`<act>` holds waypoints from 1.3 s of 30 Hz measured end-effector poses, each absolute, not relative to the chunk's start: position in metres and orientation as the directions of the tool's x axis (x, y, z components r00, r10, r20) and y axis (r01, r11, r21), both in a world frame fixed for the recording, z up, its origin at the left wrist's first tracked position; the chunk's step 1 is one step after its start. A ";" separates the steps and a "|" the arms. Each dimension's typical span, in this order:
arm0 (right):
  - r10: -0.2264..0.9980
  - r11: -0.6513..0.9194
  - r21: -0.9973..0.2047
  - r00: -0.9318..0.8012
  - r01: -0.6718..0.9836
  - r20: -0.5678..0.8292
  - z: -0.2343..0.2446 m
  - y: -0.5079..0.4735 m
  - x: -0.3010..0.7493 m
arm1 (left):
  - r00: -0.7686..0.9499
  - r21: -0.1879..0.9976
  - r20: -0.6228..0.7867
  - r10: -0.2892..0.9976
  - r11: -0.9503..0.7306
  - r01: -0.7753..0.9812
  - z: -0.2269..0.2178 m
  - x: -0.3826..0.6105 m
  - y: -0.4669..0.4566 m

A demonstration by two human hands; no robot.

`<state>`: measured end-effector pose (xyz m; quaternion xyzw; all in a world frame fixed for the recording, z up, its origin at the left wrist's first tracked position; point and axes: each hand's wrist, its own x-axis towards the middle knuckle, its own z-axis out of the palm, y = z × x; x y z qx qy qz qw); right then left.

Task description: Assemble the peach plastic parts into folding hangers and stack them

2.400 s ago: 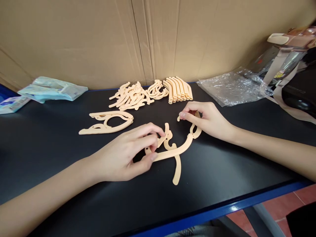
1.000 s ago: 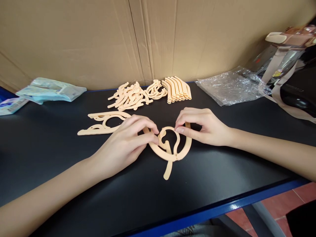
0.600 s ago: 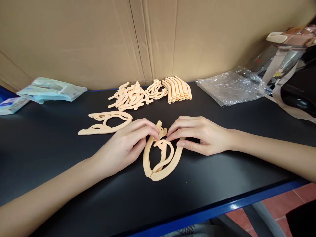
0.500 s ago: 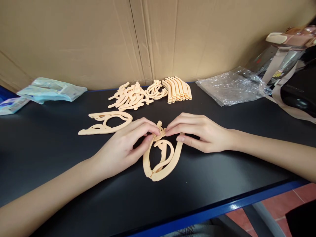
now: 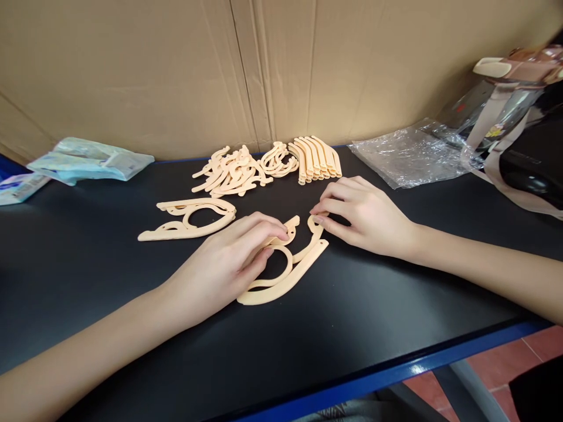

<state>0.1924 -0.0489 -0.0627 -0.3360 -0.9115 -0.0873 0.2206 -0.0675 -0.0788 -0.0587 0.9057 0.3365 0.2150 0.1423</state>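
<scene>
A folded peach plastic hanger (image 5: 285, 274) lies flat on the black table (image 5: 88, 281) between my hands. My left hand (image 5: 224, 264) rests on its left half, fingers curled over the inner hook piece and pressing it down. My right hand (image 5: 365, 214) pinches the hanger's upper right tip between thumb and forefinger. Another folded hanger (image 5: 189, 218) of the same kind lies just to the left, apart from both hands.
At the back lie a loose heap of peach hanger parts (image 5: 231, 171) and a neat row of curved parts (image 5: 317, 158). Crumpled clear plastic (image 5: 409, 155) and a bag (image 5: 528, 158) are at the right, blue packets (image 5: 88, 158) at the left. Cardboard (image 5: 264, 70) walls the back.
The hanger's arms have been folded together from an open curve. It has since been turned from pointing toward me to lying slanted and flat, with my right hand shifted up and right.
</scene>
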 end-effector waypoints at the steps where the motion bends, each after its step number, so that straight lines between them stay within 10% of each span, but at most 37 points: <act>1: 0.582 0.754 0.015 -0.678 0.657 0.448 -0.062 -0.049 0.193 | 0.690 0.375 0.302 0.658 -0.748 0.548 -0.058 -0.068 -0.080; 10: 0.556 0.831 -0.201 -0.777 0.519 0.294 -0.057 -0.046 0.198 | 0.776 0.070 0.265 0.573 -0.814 0.577 -0.050 -0.068 -0.092; 27: 0.581 0.808 -0.106 -0.813 0.580 -0.015 -0.015 -0.070 0.218 | 0.789 -0.301 0.307 0.533 -0.732 0.611 -0.039 -0.052 -0.100; 31: 0.579 0.807 -0.129 -0.815 0.577 -0.027 -0.011 -0.063 0.227 | 0.784 -0.232 0.360 0.505 -0.766 0.600 -0.041 -0.038 -0.106; 36: 0.679 0.648 0.249 -0.694 0.720 0.240 -0.025 -0.061 0.224 | 0.771 -0.134 0.359 0.525 -0.789 0.600 -0.050 -0.025 -0.114; 39: 0.667 0.661 0.234 -0.701 0.713 0.254 -0.037 -0.064 0.219 | 0.753 -0.009 0.371 0.544 -0.808 0.589 -0.055 -0.024 -0.117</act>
